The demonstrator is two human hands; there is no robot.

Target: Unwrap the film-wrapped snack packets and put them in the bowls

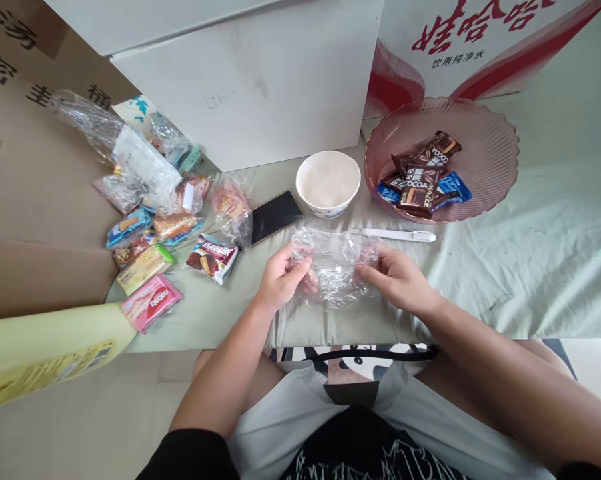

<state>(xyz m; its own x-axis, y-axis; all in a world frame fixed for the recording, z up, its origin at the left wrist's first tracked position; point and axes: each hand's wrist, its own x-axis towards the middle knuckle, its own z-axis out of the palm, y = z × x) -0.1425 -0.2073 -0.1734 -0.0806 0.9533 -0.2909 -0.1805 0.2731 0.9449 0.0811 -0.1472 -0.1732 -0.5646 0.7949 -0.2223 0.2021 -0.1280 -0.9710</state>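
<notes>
Clear plastic (333, 270): crinkled, spread between the two hands near the front of the table (540, 267); whether it touches the cloth cannot be told.
Left hand (286, 275): nearly closed, thumb against fingers, gripping the plastic's left side.
Right hand (397, 275): nearly closed too, thumb and fingers pinching the opposite side.
Slim white tool (400, 235): lies flat just beyond the right hand.
White bowl (326, 209): upright, beyond the gap between the hands.
Phone (276, 218): dark screen, just beyond the left hand.
Wrapped snacks (211, 259): a loose heap left of the left hand, a pink packet (153, 302) nearest the person.
Pink dish (495, 150): beyond the right hand and further right, holding brown packets (418, 189) and blue ones.
White box (260, 93): behind the bowl, farthest from the hands.
</notes>
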